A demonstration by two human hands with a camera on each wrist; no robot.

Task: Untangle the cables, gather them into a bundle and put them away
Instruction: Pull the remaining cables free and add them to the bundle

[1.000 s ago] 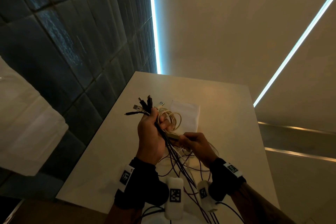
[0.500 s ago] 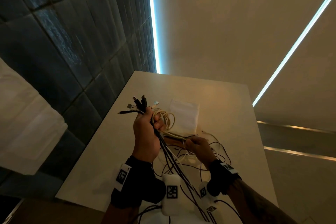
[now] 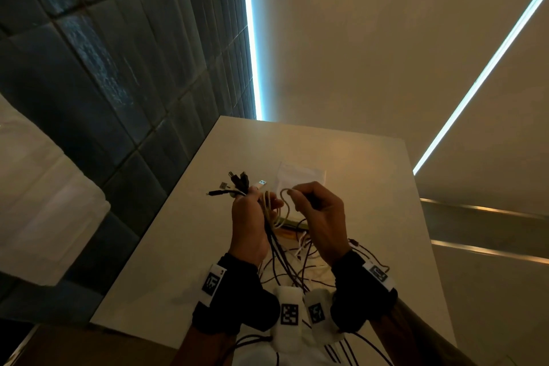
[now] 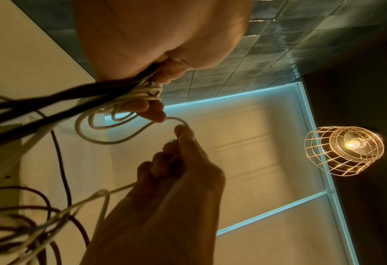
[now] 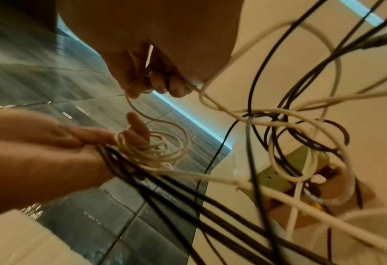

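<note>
While left hand (image 3: 249, 226) clamps gathered cables (image 3: 237, 186) by plug ends, right hand (image 3: 319, 214) pinching white cable (image 5: 158, 143), likely winding another loop.

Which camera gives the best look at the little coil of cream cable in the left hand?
The right wrist view: the cream coil shows its separate loops around the left hand fingers. The left wrist view shows it partly behind dark cables. The head view shows it small, between both hands.
</note>
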